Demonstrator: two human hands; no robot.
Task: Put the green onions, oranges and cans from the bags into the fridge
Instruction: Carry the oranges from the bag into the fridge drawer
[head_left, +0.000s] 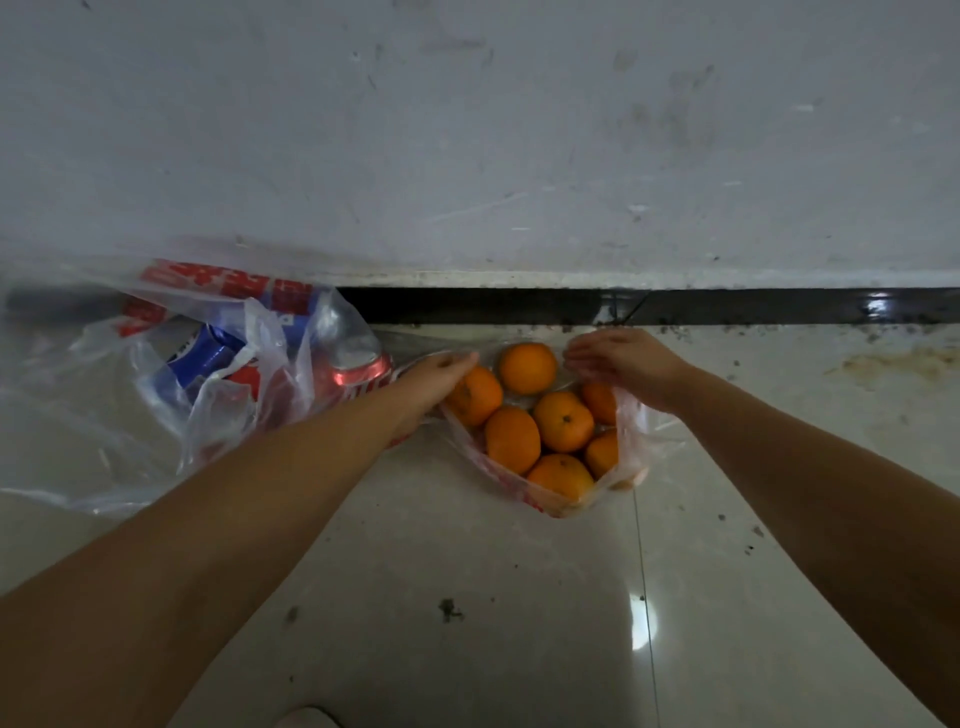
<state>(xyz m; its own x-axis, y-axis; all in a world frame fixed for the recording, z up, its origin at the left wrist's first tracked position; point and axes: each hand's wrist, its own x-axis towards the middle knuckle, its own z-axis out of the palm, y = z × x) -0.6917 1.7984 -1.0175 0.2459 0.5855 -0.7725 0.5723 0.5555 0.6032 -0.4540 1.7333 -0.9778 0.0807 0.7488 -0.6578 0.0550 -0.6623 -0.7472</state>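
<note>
Both forearms reach down to the floor, where the left hand and right hand pinch the orange bag open; loose oranges could roll out if the thin plastic slips.

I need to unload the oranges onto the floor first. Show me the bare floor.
Bare tile lies between the forearms, below the orange bag, and right of the right hand toward the wall. Crowded: the cans bag beside the left hand.
</note>
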